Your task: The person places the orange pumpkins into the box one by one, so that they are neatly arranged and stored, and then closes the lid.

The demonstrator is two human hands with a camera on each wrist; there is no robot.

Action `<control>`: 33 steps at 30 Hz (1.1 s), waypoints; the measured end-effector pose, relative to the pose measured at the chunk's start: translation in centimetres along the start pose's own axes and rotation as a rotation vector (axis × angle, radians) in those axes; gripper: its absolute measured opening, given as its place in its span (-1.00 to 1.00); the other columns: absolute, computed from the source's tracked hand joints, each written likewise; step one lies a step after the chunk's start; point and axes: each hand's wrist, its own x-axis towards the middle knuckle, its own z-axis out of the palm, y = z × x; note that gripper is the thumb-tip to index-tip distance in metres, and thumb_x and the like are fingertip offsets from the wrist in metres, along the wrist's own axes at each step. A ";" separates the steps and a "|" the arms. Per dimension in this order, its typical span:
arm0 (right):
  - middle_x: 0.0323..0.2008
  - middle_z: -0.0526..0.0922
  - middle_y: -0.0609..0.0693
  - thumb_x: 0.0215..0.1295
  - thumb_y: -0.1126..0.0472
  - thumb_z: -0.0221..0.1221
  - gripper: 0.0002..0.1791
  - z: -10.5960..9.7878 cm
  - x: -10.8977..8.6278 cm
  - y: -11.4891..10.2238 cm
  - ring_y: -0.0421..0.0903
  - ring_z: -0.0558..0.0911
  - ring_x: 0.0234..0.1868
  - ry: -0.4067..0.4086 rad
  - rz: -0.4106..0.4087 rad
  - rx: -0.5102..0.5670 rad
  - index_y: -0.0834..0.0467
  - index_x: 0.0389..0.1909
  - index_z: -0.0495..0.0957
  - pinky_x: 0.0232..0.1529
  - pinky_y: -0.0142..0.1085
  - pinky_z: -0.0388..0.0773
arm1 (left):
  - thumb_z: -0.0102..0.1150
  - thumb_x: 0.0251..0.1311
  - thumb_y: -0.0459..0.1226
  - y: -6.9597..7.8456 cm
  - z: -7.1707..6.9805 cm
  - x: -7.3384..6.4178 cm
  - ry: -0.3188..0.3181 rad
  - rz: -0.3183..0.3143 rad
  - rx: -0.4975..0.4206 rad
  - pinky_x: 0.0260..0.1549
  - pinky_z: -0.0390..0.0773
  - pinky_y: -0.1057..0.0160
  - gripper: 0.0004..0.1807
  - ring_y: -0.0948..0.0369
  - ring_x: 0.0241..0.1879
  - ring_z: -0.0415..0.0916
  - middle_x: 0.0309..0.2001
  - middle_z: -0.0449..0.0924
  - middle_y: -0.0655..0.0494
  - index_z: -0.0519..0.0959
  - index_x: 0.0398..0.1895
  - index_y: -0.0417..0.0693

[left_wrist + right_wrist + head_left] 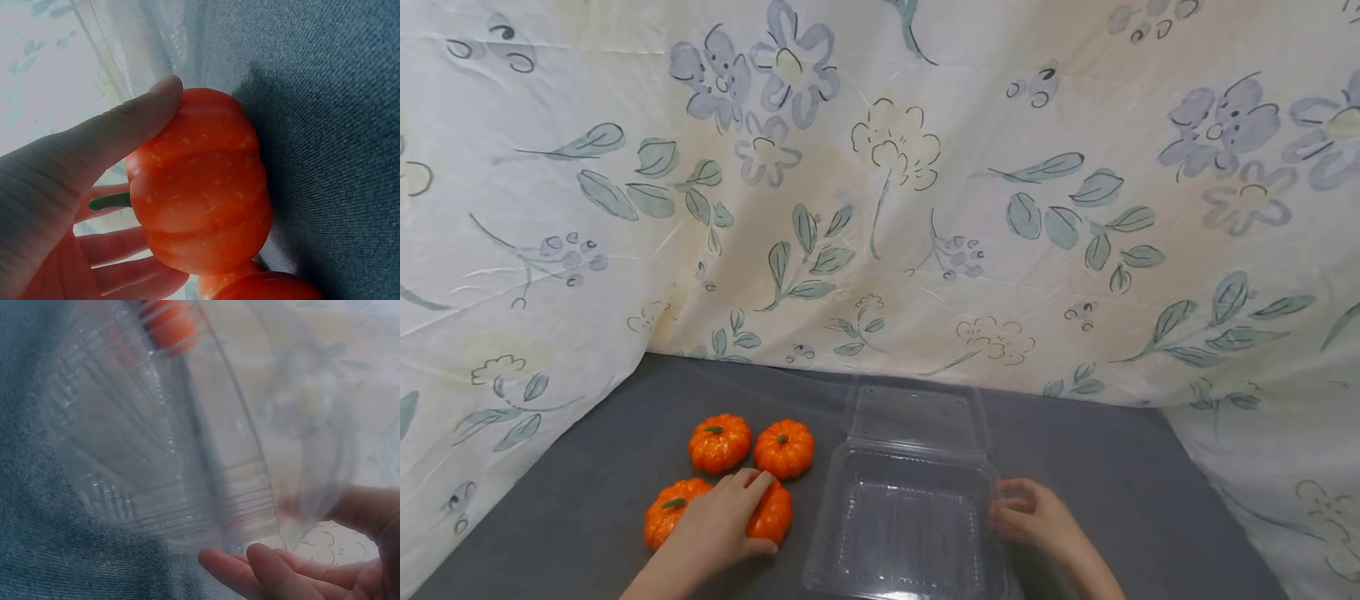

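My left hand (718, 521) grips a small orange pumpkin (771, 512) with a short green stem. In the left wrist view, the thumb lies on one side of this pumpkin (203, 181) and the fingers curve behind it. Three more orange pumpkins stand close by: one (662, 515) left of the hand, one (720, 443) behind it, and another (785, 450) at the back right. To their right is a clear plastic clamshell box (910, 533), its lid folded back. My right hand (1037, 518) holds the box's right rim, thumb and fingers on either side of the plastic wall (250, 481).
The open lid (917, 417) lies toward the back of the dark grey cloth surface (1097, 467). A pale floral curtain (880, 208) hangs behind and along both sides.
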 end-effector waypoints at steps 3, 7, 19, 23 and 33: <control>-0.21 0.60 0.36 0.14 0.34 0.20 -0.43 0.1 -0.1 0.0 0.07 0.67 -0.28 0.010 0.009 -0.002 0.60 0.04 0.22 -0.26 -0.16 0.60 | 0.54 -0.47 0.01 0.0 -0.2 0.0 0.015 0.004 0.019 -0.37 0.50 -0.01 -0.26 0.06 -0.15 0.47 -0.13 0.51 0.04 0.51 -0.09 -0.05; -0.23 0.62 0.32 0.14 0.36 0.17 -0.46 -0.1 -0.1 0.0 0.04 0.66 -0.25 -0.020 -0.016 -0.029 0.61 0.03 0.22 -0.27 -0.16 0.60 | 0.53 -0.45 0.02 -0.1 -0.5 0.2 0.029 0.006 0.029 -0.32 0.51 -0.02 -0.26 0.06 -0.13 0.47 -0.11 0.51 0.05 0.51 -0.08 -0.05; -0.22 0.60 0.33 0.17 0.33 0.16 -0.51 0.3 -0.2 -0.5 0.07 0.64 -0.23 -0.037 -0.001 -0.081 0.61 -0.01 0.29 -0.27 -0.13 0.60 | 0.52 -0.42 0.06 0.3 -2.1 0.7 0.088 0.013 0.013 -0.30 0.53 -0.02 -0.25 0.06 -0.08 0.49 -0.06 0.53 0.06 0.53 -0.04 -0.03; -0.20 0.58 0.36 0.19 0.32 0.15 -0.51 0.4 -0.1 -0.6 0.09 0.64 -0.23 -0.033 -0.003 -0.102 0.61 0.01 0.28 -0.27 -0.12 0.60 | 0.51 -0.41 0.05 0.2 -2.9 0.9 0.100 0.024 0.014 -0.33 0.54 0.00 -0.25 0.06 -0.10 0.50 -0.07 0.53 0.05 0.53 -0.03 -0.03; -0.24 0.62 0.26 0.17 0.30 0.17 -0.54 0.6 -0.1 -0.8 0.06 0.64 -0.25 0.011 0.052 -0.117 0.55 -0.02 0.35 -0.28 -0.14 0.60 | 0.47 -0.36 0.11 0.5 -4.0 2.1 0.097 0.094 0.026 -0.19 0.52 -0.03 -0.21 0.00 -0.09 0.50 -0.02 0.53 -0.04 0.51 0.01 -0.06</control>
